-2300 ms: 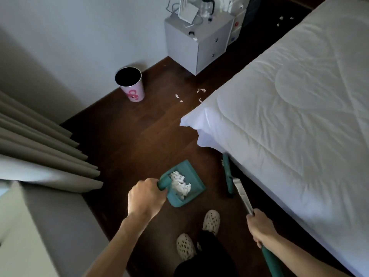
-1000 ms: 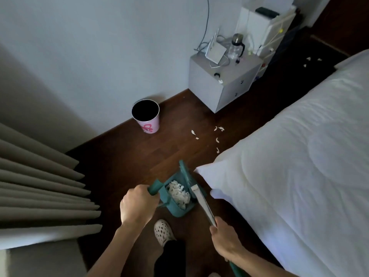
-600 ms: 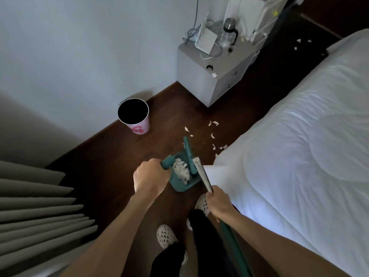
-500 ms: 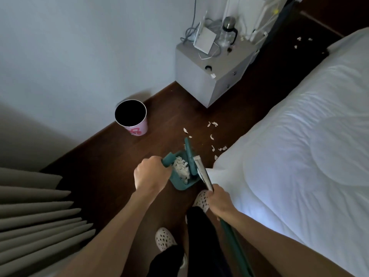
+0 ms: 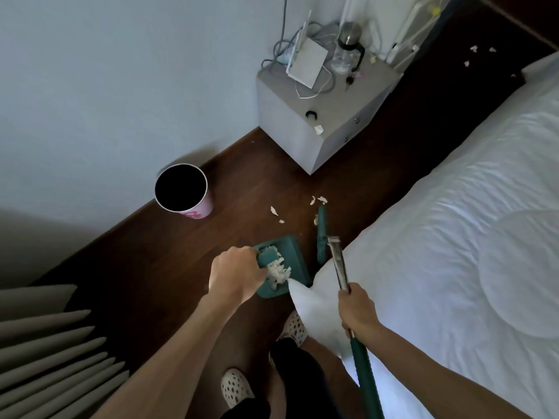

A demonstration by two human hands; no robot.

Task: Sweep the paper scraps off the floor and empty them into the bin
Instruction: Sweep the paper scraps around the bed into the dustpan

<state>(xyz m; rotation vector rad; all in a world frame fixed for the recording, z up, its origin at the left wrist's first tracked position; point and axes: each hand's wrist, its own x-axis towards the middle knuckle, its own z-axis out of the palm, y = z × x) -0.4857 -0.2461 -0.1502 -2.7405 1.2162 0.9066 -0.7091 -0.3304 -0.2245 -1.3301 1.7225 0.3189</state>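
My left hand [image 5: 234, 275] grips the handle of a teal dustpan [image 5: 292, 257] that holds a heap of white paper scraps [image 5: 278, 270], low over the dark wood floor. My right hand [image 5: 355, 308] is closed on the handle of a teal broom [image 5: 321, 229], whose head rests on the floor beside the bed corner. A few loose scraps [image 5: 317, 201] lie just beyond the broom head, with others [image 5: 475, 54] far back. The pink bin [image 5: 183, 192], open and dark inside, stands against the wall to the left.
A white bed [image 5: 453, 237] fills the right side, its corner overhanging the dustpan. A grey nightstand [image 5: 320, 113] with a router, cables and a bottle stands against the wall. Curtain folds [image 5: 45, 343] hang at lower left. My feet in perforated slippers [image 5: 236, 387] are below.
I have stepped forward toward the nightstand. The broom head has swung out of the dustpan and onto the floor near the loose scraps. The dustpan has come lower and flatter.
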